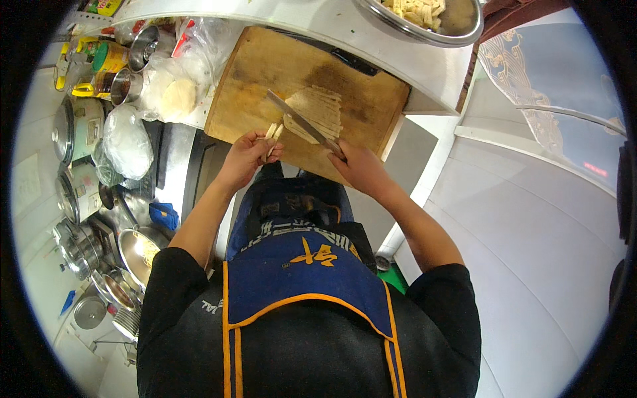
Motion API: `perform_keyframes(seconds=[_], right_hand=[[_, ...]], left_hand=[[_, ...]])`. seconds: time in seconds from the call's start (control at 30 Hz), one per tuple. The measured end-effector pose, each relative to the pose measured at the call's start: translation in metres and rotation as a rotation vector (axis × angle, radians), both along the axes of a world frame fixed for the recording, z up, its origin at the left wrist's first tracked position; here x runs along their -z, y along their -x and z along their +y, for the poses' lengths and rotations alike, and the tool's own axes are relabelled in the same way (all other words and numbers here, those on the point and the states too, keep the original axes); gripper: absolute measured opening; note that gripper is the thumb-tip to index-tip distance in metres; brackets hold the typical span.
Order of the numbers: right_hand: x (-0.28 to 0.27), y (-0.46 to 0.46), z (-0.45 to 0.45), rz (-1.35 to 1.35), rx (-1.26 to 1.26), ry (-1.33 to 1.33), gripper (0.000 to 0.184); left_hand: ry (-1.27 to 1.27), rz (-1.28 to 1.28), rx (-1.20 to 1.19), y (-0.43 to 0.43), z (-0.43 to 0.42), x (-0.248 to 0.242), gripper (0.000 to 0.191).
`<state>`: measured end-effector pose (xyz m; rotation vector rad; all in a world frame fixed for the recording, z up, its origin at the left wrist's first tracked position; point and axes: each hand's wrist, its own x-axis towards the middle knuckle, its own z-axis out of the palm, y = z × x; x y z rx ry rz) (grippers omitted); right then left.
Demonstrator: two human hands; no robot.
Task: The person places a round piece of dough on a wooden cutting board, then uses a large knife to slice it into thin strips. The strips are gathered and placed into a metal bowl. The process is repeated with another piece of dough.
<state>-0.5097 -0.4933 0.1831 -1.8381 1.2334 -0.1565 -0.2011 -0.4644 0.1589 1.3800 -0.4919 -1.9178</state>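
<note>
A knife with a long metal blade is in my right hand, its blade lying slantwise over a flatbread-like sheet cut in strips. That sheet rests on a worn wooden cutting board. Between the fingers and thumb of my left hand are a few pale cut strips, at the board's near left edge. The left hand is to the left of the blade and apart from it. The lower ends of the held strips are hidden by the fingers.
A second, black-handled knife lies along the board's far edge. Beyond stands a metal bowl of cut pieces. Left of the board are a round dough-like disc in plastic, metal cups and jars. Pots and a pan stand further left.
</note>
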Motion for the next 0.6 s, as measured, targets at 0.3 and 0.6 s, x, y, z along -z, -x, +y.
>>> perform_keyframes(seconds=[0.3, 0.6], right_hand=[[-0.078, 0.048, 0.037, 0.027, 0.285, -0.059, 0.031], [-0.139, 0.074, 0.072, 0.02, 0.518, -0.03, 0.026]], left_hand=[[0.099, 0.062, 0.039, 0.034, -0.06, -0.117, 0.023], [0.764, -0.259, 0.24, 0.114, -0.229, -0.249, 0.036]])
